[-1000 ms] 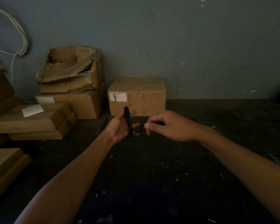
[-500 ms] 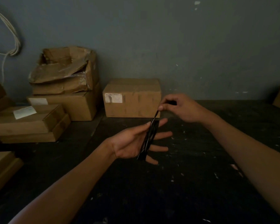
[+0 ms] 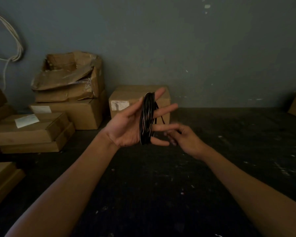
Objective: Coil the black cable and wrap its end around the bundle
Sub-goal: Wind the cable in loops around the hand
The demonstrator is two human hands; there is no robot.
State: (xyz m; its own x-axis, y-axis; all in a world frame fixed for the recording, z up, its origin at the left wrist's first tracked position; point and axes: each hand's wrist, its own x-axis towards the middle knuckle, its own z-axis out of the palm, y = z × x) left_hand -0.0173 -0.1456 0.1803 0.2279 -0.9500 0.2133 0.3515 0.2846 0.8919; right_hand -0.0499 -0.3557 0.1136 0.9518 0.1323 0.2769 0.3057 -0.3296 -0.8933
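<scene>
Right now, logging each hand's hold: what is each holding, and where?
The black cable is coiled round the left hand's straight fingers. The blurred right hand seems to pinch its loose end.

No text can be read. A white label (image 3: 119, 105) with dark print sits on the front of the cardboard box (image 3: 138, 103) by the wall, its marks too blurred to make out. White labels (image 3: 26, 120) (image 3: 40, 109) on the flat boxes (image 3: 31, 129) to the left show no legible print either.
</scene>
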